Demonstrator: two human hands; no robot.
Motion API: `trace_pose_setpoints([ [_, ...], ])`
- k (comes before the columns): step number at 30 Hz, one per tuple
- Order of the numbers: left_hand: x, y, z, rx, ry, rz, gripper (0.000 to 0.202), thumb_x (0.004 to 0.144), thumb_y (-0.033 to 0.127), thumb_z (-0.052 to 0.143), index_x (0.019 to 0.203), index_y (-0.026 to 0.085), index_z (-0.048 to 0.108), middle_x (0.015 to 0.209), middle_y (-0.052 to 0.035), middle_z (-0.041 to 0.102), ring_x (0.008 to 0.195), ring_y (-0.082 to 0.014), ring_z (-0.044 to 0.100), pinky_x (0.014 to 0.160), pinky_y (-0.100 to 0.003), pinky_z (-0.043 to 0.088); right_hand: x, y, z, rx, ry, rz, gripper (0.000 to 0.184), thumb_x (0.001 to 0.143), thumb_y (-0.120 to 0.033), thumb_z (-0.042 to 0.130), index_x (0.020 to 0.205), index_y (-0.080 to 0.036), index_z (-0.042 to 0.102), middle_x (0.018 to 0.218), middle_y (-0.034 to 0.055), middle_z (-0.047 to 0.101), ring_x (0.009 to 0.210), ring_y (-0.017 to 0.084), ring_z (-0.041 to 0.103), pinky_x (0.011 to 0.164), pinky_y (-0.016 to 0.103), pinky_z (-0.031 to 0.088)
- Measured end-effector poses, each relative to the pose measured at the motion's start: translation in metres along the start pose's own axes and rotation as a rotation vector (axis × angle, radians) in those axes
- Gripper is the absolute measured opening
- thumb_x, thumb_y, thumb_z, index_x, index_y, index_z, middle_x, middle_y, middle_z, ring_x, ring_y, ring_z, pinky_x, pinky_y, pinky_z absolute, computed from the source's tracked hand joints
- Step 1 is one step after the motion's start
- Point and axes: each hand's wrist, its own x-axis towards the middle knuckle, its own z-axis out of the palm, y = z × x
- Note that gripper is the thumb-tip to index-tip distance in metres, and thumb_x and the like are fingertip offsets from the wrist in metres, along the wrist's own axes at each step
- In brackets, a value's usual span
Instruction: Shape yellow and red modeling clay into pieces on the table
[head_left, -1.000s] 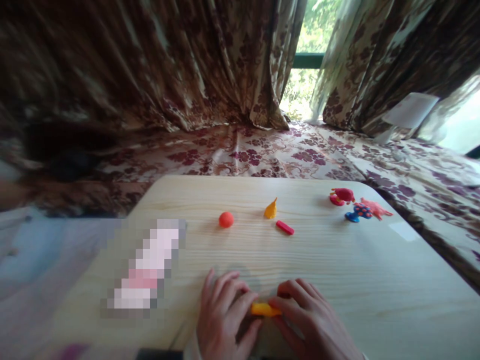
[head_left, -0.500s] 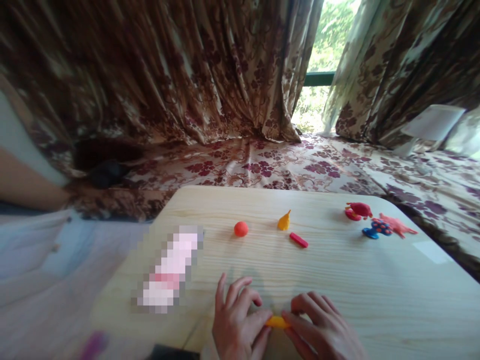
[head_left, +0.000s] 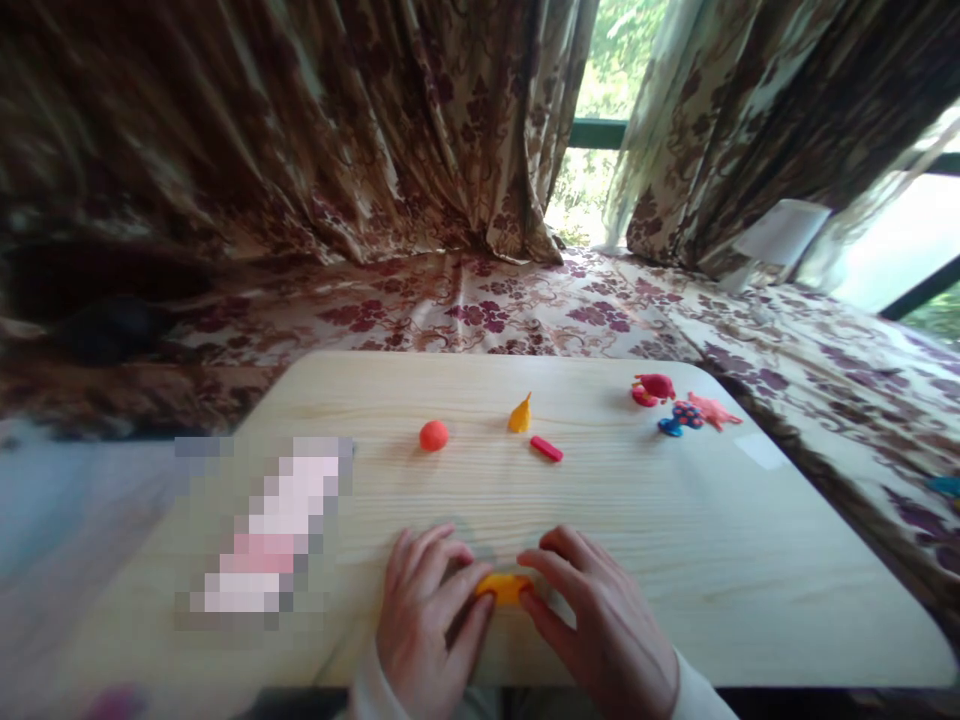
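Observation:
A short roll of yellow modelling clay [head_left: 505,589] lies low over the near part of the table, gripped at its two ends. My left hand [head_left: 431,610] pinches its left end between thumb and index finger, the other fingers curled beside it. At the opposite end, the thumb and fingers of my right hand [head_left: 596,605] press on the clay. Beyond my hands sit an orange ball [head_left: 433,435], a yellow piece with a pointed tip [head_left: 520,413] and a small red bar [head_left: 546,448].
Small figures stand at the far right: a dark red one [head_left: 654,387], a blue one with a spotted top [head_left: 681,418] and a pink one [head_left: 716,410]. A blurred-out pinkish item [head_left: 277,525] lies left on the wooden table [head_left: 645,500]. Behind are patterned curtains and a white lamp [head_left: 784,230].
The view has swung to the right, so the table items appear further left. Both hands still hold the yellow clay; more of its upper side shows between the fingers now.

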Motion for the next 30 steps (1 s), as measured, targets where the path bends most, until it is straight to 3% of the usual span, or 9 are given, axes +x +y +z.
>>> trace_pose_setpoints([
  [4,0.001,-0.008,0.001,-0.007,-0.019,0.064,0.023,0.082,0.024,0.056,0.104,0.027,0.061,0.098,-0.0030,0.061,0.111,-0.0253,0.048,0.101,-0.050,0.027,-0.004,0.000,0.000,0.023,-0.004,-0.013,0.022,0.082,-0.010,0.059,0.097,-0.025,0.065,0.090,0.0026,0.057,0.083,0.018,0.054,0.073,0.031,0.045],
  [9,0.002,-0.010,0.000,-0.004,-0.025,0.063,0.023,0.082,0.019,0.055,0.103,0.026,0.060,0.098,-0.0027,0.061,0.112,-0.0244,0.048,0.102,-0.050,0.028,0.001,-0.001,0.002,0.019,0.013,-0.006,0.041,0.074,-0.012,0.069,0.111,-0.027,0.062,0.102,0.0048,0.057,0.094,0.022,0.051,0.080,0.036,0.044],
  [17,0.000,-0.007,0.000,-0.033,-0.019,0.019,0.021,0.082,0.018,0.056,0.100,0.026,0.061,0.098,-0.0031,0.061,0.111,-0.0238,0.048,0.103,-0.051,0.026,0.016,-0.004,0.002,0.003,-0.062,-0.028,0.013,0.080,-0.016,0.065,0.089,-0.025,0.068,0.096,0.0036,0.058,0.090,0.020,0.051,0.078,0.034,0.041],
  [23,0.000,0.005,0.000,-0.112,0.038,-0.108,0.018,0.082,0.021,0.053,0.094,0.026,0.065,0.094,-0.0036,0.062,0.109,-0.0241,0.050,0.106,-0.051,0.024,0.017,-0.004,0.002,0.049,-0.069,-0.024,0.031,0.075,-0.012,0.069,0.101,-0.029,0.066,0.101,0.0042,0.059,0.093,0.022,0.052,0.079,0.035,0.044],
  [27,0.001,0.008,0.003,-0.138,0.080,-0.137,0.018,0.081,0.023,0.053,0.093,0.027,0.066,0.092,-0.0024,0.062,0.107,-0.0232,0.052,0.107,-0.049,0.025,0.019,-0.003,0.005,0.021,-0.089,-0.063,0.025,0.078,-0.015,0.067,0.097,-0.031,0.068,0.095,0.0035,0.059,0.088,0.021,0.053,0.075,0.035,0.045],
  [30,0.001,0.007,0.004,-0.132,0.090,-0.131,0.019,0.082,0.023,0.051,0.093,0.027,0.066,0.092,-0.0024,0.062,0.107,-0.0226,0.052,0.107,-0.049,0.025,0.017,0.001,0.003,-0.008,-0.077,-0.083,0.031,0.076,-0.013,0.068,0.102,-0.031,0.066,0.097,0.0033,0.059,0.089,0.022,0.053,0.076,0.036,0.046],
])
